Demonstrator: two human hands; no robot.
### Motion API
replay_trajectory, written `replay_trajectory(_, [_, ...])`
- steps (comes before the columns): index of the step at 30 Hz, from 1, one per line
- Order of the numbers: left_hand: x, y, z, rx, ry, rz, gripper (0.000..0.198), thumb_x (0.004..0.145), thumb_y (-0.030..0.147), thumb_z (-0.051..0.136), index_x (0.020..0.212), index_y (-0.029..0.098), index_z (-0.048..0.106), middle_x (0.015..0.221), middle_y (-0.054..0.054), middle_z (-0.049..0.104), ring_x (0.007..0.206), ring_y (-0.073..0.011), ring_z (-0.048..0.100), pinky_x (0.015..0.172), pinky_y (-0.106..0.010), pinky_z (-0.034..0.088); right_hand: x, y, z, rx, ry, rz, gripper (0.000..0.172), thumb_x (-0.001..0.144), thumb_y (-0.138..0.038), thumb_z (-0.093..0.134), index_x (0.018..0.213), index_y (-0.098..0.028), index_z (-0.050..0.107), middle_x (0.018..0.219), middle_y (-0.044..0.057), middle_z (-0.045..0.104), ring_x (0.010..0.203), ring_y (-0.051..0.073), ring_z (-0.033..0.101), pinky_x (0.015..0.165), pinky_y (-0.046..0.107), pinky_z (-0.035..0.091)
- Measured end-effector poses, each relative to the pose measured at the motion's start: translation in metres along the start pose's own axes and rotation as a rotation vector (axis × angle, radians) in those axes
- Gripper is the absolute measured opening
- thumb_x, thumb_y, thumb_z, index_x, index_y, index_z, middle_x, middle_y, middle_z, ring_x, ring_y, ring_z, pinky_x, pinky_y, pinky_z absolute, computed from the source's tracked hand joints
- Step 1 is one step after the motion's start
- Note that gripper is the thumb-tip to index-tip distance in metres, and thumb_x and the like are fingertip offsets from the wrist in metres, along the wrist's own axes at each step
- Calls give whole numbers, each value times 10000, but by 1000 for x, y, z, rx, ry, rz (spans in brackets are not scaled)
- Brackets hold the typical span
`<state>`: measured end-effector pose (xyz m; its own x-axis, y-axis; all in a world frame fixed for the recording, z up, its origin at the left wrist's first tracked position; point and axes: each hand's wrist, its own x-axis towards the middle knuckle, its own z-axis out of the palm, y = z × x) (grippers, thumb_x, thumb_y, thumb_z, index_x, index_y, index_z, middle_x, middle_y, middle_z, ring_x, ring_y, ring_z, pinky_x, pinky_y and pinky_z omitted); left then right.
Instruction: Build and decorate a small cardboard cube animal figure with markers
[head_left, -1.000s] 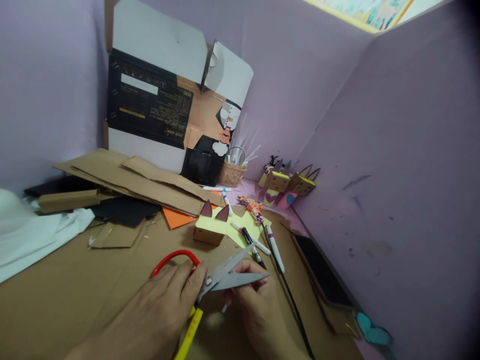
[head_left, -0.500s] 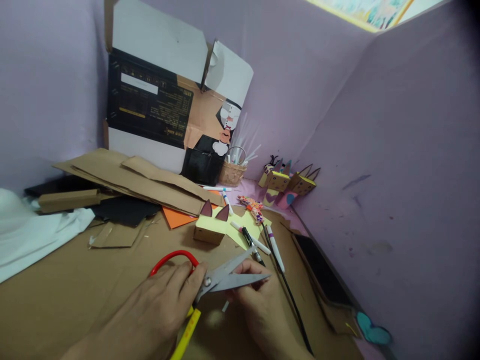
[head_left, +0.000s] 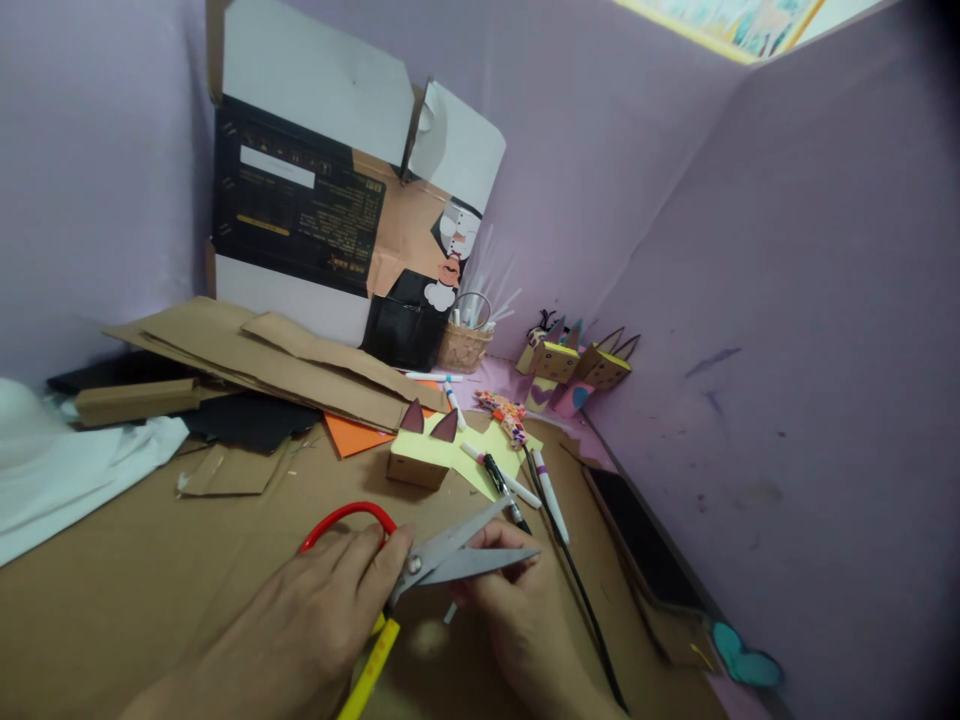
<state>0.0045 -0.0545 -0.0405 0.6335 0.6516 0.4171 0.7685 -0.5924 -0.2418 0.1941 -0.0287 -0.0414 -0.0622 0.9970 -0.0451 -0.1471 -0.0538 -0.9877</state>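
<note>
The scissors (head_left: 442, 555), gripped at the red handle by the left hand (head_left: 315, 620) low over the counter (head_left: 150, 600), are best closed slowly while the right hand's fingers (head_left: 499, 590), pinched on something too small to identify, are kept clear of the part-open blades.

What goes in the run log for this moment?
left hand: grips scissors | blades: partly open | right hand: at blades | yellow pencil: under left hand

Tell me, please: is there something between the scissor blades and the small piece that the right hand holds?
Nothing visible. The left hand holds the scissors by the red handle, blades parted. The right hand pinches something small right under the blades; it is too small to identify. The markers lie farther back.
</note>
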Motion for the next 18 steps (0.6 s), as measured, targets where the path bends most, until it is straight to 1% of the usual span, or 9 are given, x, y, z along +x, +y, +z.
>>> replay_trajectory(5, [-2,-1,2,-24,-22,-25,572,739,-39,302,1259,132,468,1046,-113,688,897,-231,657,735,-286,532,1,6,-2,14,-14,-31,58,555,-115,578,526,-166,582,457,-49,545,446,89,443,440,183,360])
replay_trajectory(9, [-1,-2,2,-16,38,-5,537,745,-13,308,1247,111,454,1021,-123,691,864,-237,660,692,-281,533,1,8,-4,-4,-22,-43,76,582,-120,570,524,-169,572,454,-48,544,443,90,448,442,186,362])
replay_trajectory(12, [1,-2,0,-29,66,10,536,717,-17,302,1222,92,447,965,-127,698,828,-236,662,681,-286,531,1,8,-3,-4,-14,-38,79,583,-125,562,519,-171,567,449,-44,544,444,95,455,443,190,369])
replay_trajectory(16, [0,0,-2,-41,79,-1,553,706,-12,317,1236,110,416,960,-118,697,819,-229,661,678,-281,524,1,7,-2,8,-15,-22,74,592,-131,574,528,-167,575,445,-41,549,439,95,464,441,191,375])
replay_trajectory(18, [0,1,-3,-78,92,-26,542,694,-3,321,1209,125,430,928,-111,698,775,-228,663,636,-280,517,1,6,-1,41,-29,-9,78,603,-130,589,535,-165,578,444,-41,552,435,92,470,444,188,384])
